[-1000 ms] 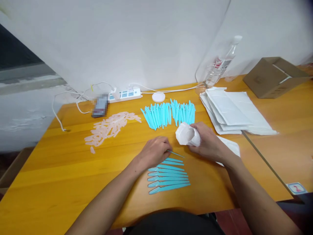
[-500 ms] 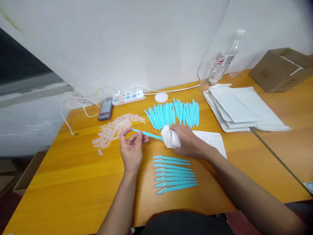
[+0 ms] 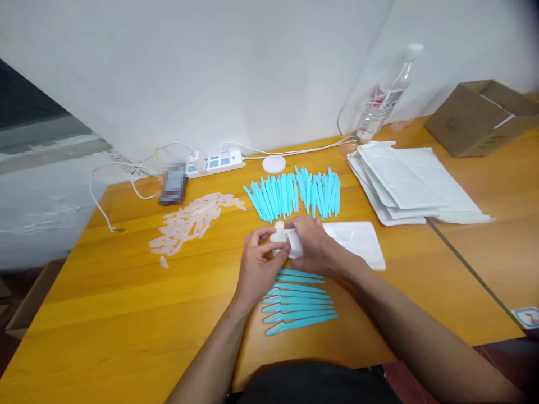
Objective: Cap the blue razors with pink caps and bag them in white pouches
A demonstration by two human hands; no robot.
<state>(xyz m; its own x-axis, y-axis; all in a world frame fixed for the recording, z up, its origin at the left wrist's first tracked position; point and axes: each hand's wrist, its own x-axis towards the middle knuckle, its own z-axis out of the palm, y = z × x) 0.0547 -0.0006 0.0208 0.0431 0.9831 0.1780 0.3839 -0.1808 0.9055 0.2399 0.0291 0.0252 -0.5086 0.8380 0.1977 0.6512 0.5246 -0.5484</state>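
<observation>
Far left on the orange table (image 3: 105,292) there's a scatter of pale pink caps (image 3: 189,221). Middle: left hand (image 3: 257,261) pinches the edge of a crumpled white cloth (image 3: 288,242), and the right hand (image 3: 311,247) is closed around that same cloth, just above a neat row of blue sticks (image 3: 297,300). Behind them sit two blue stick piles (image 3: 292,193). Right side: stacked white pouches (image 3: 404,185), then a cardboard box (image 3: 480,115).

The surface (image 3: 105,314) lies bare along its near edge toward the left corner. Toward the far edge, pink caps (image 3: 189,221) and the turquoise heap (image 3: 295,193) block the way. The row of turquoise sticks (image 3: 298,300) fills the near middle; white pouches (image 3: 404,185) crowd the right.
</observation>
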